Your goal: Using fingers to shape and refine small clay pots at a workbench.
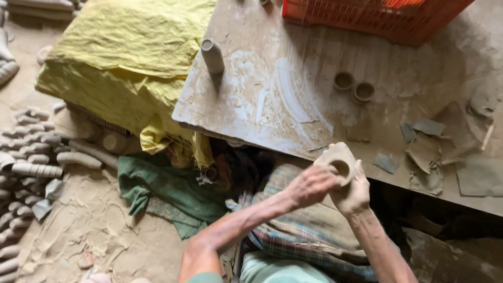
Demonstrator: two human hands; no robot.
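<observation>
Your work board (272, 99) is the biggest thing here: a flat slab, clay-smeared w/ pale dried swirls, tilted across the frame. Left of it sits a crumpled yellow sheet (126, 47), draped over a bulky heap. An orange plastic crate (377, 15), lattice-walled, sits on the board's far edge. Below the board's near edge lies a rumpled green cloth (167, 191), w/ checked fabric over your lap. Rows of ribbed grey clay pieces (26, 157) line the dusty floor at far left.

Both forearms reach up from the bottom edge and meet at the board's near edge. Your left hand (312, 184) curls over the clay piece (340, 162), fingers closed on its side; your right hand (353, 194) cups it from below, fingers wrapped round. The piece is pale, lumpy, w/ a round hollow facing you.

On the board: a grey clay cylinder (212, 55) upright, two small clay rings (353, 86) side by side, and flat clay scraps (419, 141) at right.
</observation>
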